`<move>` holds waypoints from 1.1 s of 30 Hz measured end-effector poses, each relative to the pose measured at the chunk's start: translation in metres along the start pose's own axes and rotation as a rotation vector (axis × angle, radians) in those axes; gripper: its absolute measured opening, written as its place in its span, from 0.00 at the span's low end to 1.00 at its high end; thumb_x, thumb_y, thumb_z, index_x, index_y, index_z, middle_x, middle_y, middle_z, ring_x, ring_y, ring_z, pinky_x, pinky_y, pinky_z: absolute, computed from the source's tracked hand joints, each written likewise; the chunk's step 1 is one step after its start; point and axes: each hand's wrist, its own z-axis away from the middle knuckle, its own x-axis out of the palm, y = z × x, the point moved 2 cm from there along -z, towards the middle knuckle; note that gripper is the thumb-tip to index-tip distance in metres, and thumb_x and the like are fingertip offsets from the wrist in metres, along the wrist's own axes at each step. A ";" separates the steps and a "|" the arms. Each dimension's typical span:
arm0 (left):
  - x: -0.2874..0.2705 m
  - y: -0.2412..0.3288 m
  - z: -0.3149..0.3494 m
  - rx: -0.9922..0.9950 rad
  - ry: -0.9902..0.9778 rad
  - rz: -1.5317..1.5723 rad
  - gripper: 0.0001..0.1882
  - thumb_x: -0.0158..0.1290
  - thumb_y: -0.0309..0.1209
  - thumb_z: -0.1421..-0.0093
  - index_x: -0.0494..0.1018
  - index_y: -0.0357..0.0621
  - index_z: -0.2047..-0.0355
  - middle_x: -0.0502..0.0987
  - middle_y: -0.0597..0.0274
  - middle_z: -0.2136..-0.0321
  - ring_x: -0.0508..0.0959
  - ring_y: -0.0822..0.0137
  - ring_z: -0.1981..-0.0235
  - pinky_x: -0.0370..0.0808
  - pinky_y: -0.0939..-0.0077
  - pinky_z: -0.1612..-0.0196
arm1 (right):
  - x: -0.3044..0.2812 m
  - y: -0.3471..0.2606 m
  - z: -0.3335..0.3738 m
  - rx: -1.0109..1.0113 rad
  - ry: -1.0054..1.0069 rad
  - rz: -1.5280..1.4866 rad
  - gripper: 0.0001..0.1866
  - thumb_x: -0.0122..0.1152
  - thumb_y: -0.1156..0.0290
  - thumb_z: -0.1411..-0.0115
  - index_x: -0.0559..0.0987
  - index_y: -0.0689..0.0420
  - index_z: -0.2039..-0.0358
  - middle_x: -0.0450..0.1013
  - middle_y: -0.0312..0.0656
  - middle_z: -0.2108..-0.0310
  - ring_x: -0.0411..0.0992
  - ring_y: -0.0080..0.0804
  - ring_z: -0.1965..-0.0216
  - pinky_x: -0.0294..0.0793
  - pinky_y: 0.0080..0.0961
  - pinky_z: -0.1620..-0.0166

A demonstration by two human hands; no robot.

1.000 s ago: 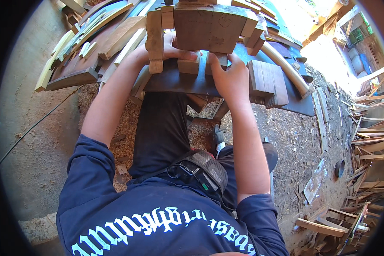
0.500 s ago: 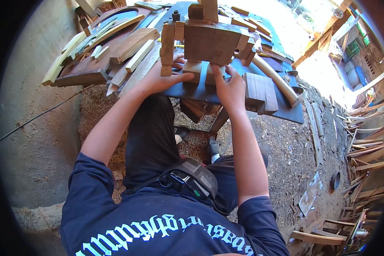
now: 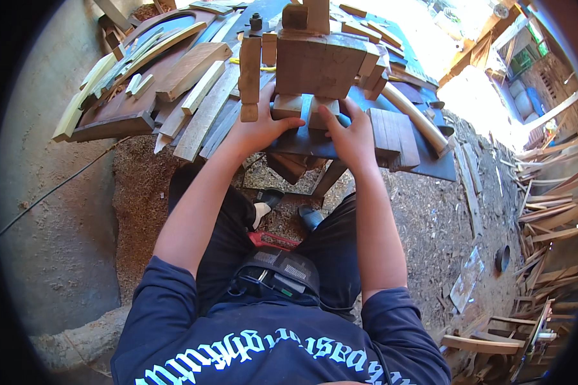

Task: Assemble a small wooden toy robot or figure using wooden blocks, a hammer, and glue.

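Two small pale wooden blocks stand side by side on the blue bench top, with a narrow gap between them. My left hand (image 3: 258, 131) is closed on the left wooden block (image 3: 287, 104); its thumb lies across the near side and its fingers go behind. My right hand (image 3: 354, 138) grips the right wooden block (image 3: 316, 115), thumb on the near face, its other fingers partly hidden. Just above both blocks sits a thick wooden block assembly (image 3: 318, 67), hiding their far ends. An upright wooden piece (image 3: 250, 77) stands beside my left wrist.
Stacked dark wooden blocks (image 3: 392, 138) sit right of my right hand, near a round wooden handle (image 3: 414, 115). Loose boards and offcuts (image 3: 192, 70) cover the bench's left side. Wood scraps (image 3: 555, 212) pile along the right wall. Shavings lie on the floor.
My left hand has shifted slightly right and down, its thumb reaching farther across the left block. My left leg has moved lower, and a red object now shows between my legs. The right hand stays nearly still.
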 end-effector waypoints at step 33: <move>-0.020 -0.002 0.016 -0.078 -0.123 0.133 0.63 0.77 0.35 0.55 0.49 0.47 0.25 0.65 0.45 0.33 0.66 0.49 0.32 0.65 0.55 0.31 | -0.001 -0.005 0.011 -0.013 0.120 -0.095 0.30 0.67 0.58 0.35 0.74 0.64 0.39 0.75 0.49 0.44 0.75 0.33 0.45 0.83 0.27 0.62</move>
